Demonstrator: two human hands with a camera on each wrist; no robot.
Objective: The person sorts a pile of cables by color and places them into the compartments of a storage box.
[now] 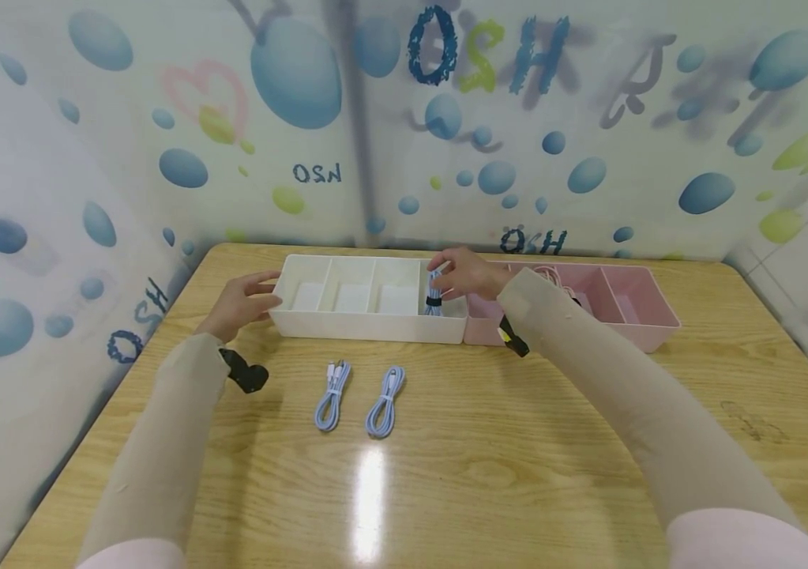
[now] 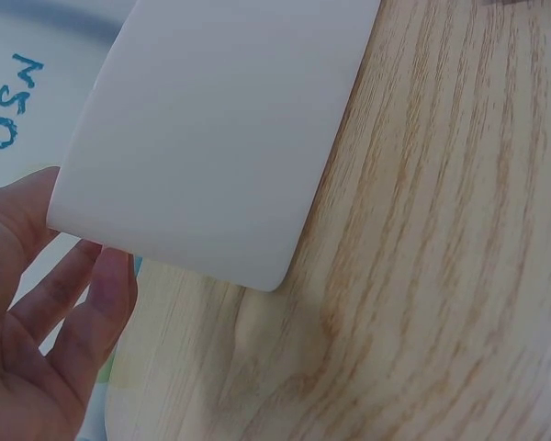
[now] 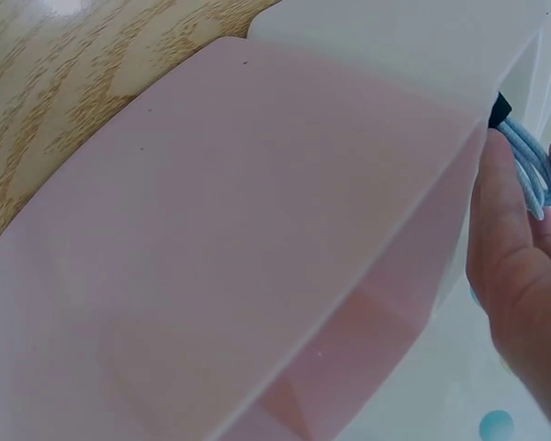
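Note:
A white divided tray (image 1: 368, 325) stands on the wooden table, with a pink divided tray (image 1: 648, 320) touching its right end. My right hand (image 1: 462, 273) pinches a coiled light-blue cable (image 1: 434, 291) with a black tie, held in the white tray's rightmost compartment. The right wrist view shows that blue cable (image 3: 533, 165) by my fingers (image 3: 500, 220), above the pink tray (image 3: 257, 230). My left hand (image 1: 243, 304) rests with straight fingers against the white tray's left end; the left wrist view shows my fingers (image 2: 83, 294) at the white tray (image 2: 220, 138) corner.
Two more coiled blue cables (image 1: 332, 393) (image 1: 385, 399) lie on the table in front of the white tray. A pink cable (image 1: 553, 278) sits in the pink tray. Patterned walls enclose the table on three sides. Bare wood (image 1: 446, 474) spreads toward me.

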